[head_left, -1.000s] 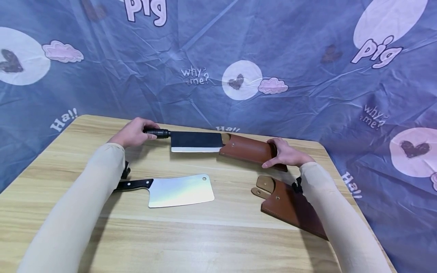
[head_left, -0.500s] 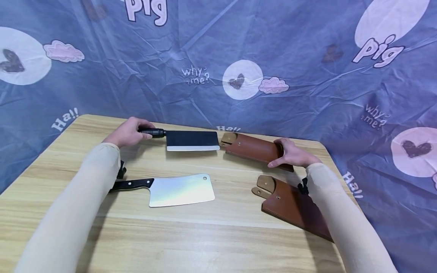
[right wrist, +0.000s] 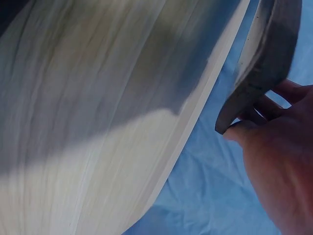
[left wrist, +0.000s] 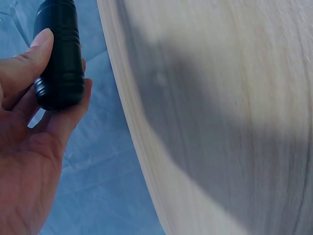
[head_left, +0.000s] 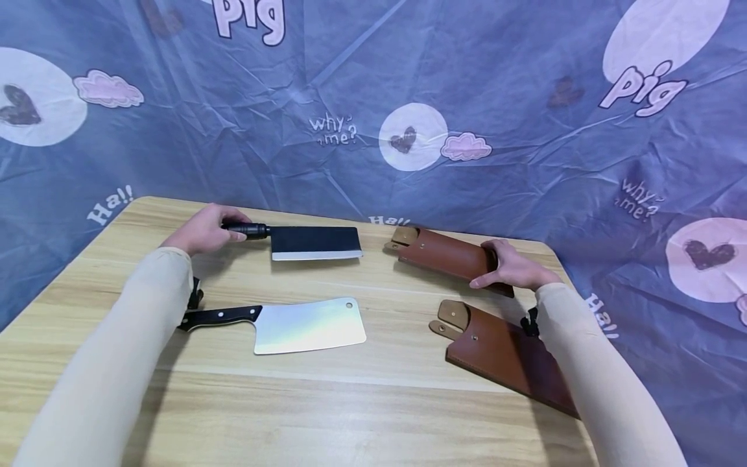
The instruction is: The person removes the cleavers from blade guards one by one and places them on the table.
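Observation:
At the back of the table my left hand [head_left: 209, 228] grips the black handle [left wrist: 61, 63] of a dark-bladed cleaver [head_left: 315, 240]. Its blade points right, with a bright cutting edge along the near side. To the right, my right hand [head_left: 513, 264] holds the closed end of a brown leather knife sheath [head_left: 449, 251], thumb on the near edge and fingers over the far one. The sheath's open end, with a tan flap, faces the cleaver's tip across a gap. In the right wrist view the sheath's end [right wrist: 266, 63] sits between thumb and fingers.
A shiny steel cleaver [head_left: 309, 326] with a black riveted handle lies nearer on the table [head_left: 327, 415]. A second brown sheath [head_left: 508, 353] lies at right, partly under my right forearm. A blue printed cloth [head_left: 350, 175] hangs right behind the table's back edge.
The dark cleaver's blade has come out of the sheath mouth. My left hand has drawn it left, while my right hand has carried the sheath to the right, widening the gap.

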`<state>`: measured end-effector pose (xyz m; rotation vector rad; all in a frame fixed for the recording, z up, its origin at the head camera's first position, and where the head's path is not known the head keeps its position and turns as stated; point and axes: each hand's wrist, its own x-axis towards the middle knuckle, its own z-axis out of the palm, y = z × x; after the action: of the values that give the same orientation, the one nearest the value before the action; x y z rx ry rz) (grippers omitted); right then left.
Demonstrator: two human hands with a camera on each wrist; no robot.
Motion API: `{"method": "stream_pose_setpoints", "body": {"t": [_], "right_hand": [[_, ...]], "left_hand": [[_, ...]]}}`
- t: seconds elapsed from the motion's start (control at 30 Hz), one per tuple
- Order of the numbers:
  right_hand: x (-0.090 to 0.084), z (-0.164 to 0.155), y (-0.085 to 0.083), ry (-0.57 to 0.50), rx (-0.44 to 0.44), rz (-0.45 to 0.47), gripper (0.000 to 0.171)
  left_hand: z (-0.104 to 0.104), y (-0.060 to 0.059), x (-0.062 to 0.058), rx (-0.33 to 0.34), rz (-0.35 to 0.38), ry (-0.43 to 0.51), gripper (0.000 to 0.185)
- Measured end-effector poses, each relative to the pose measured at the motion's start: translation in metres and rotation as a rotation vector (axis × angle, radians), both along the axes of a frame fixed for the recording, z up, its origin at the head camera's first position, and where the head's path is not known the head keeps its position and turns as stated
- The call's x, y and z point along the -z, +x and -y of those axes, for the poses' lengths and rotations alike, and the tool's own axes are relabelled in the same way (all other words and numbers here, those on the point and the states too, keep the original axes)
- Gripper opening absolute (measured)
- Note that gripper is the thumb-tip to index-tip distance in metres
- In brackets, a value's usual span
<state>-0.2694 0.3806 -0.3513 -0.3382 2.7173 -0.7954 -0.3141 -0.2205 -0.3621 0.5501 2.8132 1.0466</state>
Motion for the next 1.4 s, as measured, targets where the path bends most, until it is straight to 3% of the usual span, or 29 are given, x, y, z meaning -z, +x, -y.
{"method": "stream_pose_setpoints", "body": {"t": [0.3,0.63,0.87,1.1,1.4], "right_hand": [[0.000,-0.015,0.006,0.022,0.018,-0.009,0.102],[-0.001,-0.022,0.010,0.021,0.036,0.020,0.102],[0.002,-0.030,0.014,0.087,0.040,0.015,0.104],[0.006,-0.034,0.017,0.088,0.046,0.039,0.106],[0.011,-0.028,0.019,0.195,0.039,0.053,0.108]], "left_hand": [[0.011,0.001,0.003,-0.006,0.008,-0.028,0.035],[0.022,0.005,0.009,-0.003,0.069,-0.048,0.040],[0.032,0.004,0.011,0.004,0.056,-0.056,0.039],[0.033,0.004,0.013,0.016,0.076,-0.078,0.038],[0.032,0.003,0.014,0.022,0.087,-0.110,0.037]]}}
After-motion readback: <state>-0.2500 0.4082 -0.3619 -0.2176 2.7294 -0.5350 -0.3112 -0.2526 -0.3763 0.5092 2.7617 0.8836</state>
